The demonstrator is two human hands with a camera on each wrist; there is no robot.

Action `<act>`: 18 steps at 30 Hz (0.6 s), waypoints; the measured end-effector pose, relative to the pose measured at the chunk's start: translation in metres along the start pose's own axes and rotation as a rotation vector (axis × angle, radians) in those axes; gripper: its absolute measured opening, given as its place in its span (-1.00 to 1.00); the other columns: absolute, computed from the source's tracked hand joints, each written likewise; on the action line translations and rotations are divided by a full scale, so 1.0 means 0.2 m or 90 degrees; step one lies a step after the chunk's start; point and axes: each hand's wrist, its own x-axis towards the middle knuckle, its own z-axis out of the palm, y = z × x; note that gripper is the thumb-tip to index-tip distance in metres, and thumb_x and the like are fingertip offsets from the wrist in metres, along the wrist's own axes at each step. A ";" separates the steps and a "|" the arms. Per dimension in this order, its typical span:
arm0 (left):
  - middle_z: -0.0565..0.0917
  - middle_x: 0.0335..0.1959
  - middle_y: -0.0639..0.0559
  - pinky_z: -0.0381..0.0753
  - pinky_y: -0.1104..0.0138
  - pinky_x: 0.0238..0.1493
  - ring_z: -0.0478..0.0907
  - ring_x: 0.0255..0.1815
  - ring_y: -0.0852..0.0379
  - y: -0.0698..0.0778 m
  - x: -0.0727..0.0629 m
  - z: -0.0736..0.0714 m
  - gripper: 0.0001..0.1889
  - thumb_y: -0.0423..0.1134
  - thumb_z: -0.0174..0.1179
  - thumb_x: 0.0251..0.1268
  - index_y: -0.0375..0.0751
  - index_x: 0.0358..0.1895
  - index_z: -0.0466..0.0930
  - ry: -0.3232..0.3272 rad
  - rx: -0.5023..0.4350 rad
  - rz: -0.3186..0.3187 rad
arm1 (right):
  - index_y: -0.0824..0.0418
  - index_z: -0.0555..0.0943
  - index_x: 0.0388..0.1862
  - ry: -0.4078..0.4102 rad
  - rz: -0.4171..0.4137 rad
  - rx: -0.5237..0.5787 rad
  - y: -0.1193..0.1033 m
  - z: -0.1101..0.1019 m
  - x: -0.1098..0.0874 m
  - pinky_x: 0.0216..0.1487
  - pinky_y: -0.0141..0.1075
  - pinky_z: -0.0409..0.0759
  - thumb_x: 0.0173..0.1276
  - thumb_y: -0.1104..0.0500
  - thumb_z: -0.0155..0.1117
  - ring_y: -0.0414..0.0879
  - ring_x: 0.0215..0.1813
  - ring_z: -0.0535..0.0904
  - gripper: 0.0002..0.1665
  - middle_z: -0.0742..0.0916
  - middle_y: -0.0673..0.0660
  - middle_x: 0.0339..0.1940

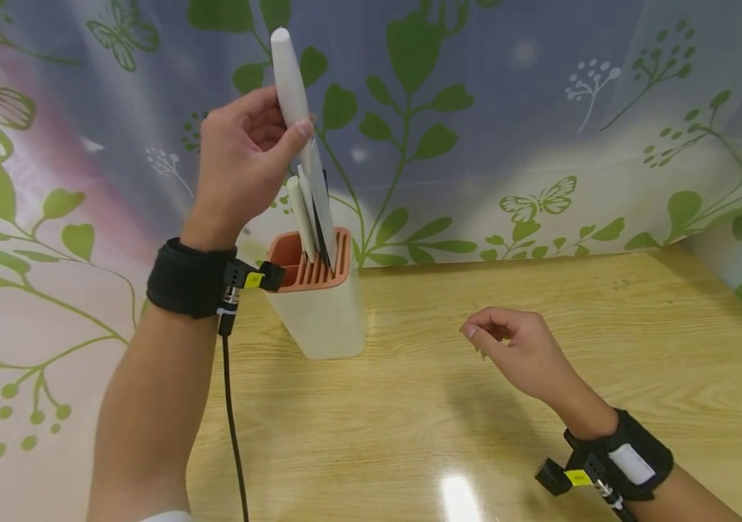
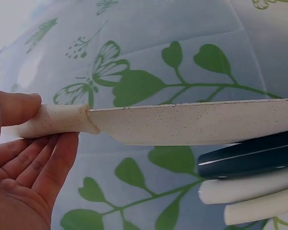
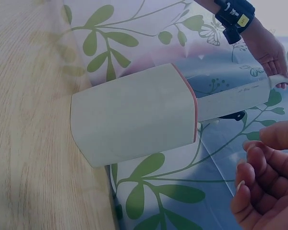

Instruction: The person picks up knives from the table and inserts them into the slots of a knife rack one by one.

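My left hand (image 1: 235, 156) grips a white-handled kitchen knife (image 1: 289, 80) between thumb and fingers, handle up. In the left wrist view its broad, pale speckled blade (image 2: 192, 122) runs away from the hand. The blade's lower end reaches into a slot of the cream knife block (image 1: 328, 322), which has an orange slotted top. Beside the blade, a dark handle (image 2: 245, 155) and two pale handles (image 2: 247, 189) stick up from the block. My right hand (image 1: 522, 351) hovers over the table to the right, fingers loosely curled and holding nothing.
The block stands on a light wood-grain table (image 1: 410, 406), close to its back edge. Behind it hangs a curtain (image 1: 449, 167) printed with green leaves and butterflies. A black cable (image 1: 234, 428) trails down from the left wrist strap (image 1: 191, 279).
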 end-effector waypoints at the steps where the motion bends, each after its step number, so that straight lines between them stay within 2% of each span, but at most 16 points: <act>1: 0.71 -0.12 -0.14 0.64 0.34 -0.02 0.66 -0.14 0.17 -0.01 0.00 0.00 -0.63 -0.27 0.26 0.34 -0.28 0.19 0.59 -0.003 0.002 -0.004 | 0.11 0.70 -0.25 0.001 -0.001 0.000 0.00 0.00 0.00 -0.56 -0.33 0.44 0.45 0.20 0.23 -0.14 -0.49 0.49 -0.89 0.64 0.05 -0.50; 10: 0.70 -0.14 -0.13 0.64 0.36 -0.07 0.65 -0.18 0.17 -0.10 -0.06 0.07 -0.62 -0.27 0.27 0.34 -0.27 0.19 0.58 -0.041 0.004 -0.026 | 0.13 0.70 -0.23 -0.003 0.016 0.005 0.02 -0.01 -0.03 -0.56 -0.32 0.46 0.46 0.18 0.23 -0.13 -0.50 0.49 -0.88 0.63 0.06 -0.50; 15: 0.71 -0.15 -0.14 0.65 0.39 -0.11 0.65 -0.20 0.15 -0.13 -0.10 0.10 -0.62 -0.26 0.27 0.34 -0.26 0.19 0.59 -0.044 0.013 -0.041 | 0.14 0.70 -0.22 -0.004 0.025 0.006 0.03 -0.01 -0.04 -0.55 -0.32 0.47 0.46 0.18 0.23 -0.10 -0.50 0.50 -0.88 0.64 0.09 -0.49; 18: 0.70 -0.15 -0.14 0.65 0.38 -0.11 0.65 -0.20 0.14 -0.16 -0.12 0.11 -0.62 -0.25 0.27 0.34 -0.26 0.19 0.58 -0.055 -0.002 -0.052 | 0.14 0.70 -0.21 -0.002 0.026 0.005 0.04 -0.02 -0.05 -0.54 -0.32 0.48 0.47 0.18 0.22 -0.10 -0.49 0.51 -0.87 0.65 0.10 -0.49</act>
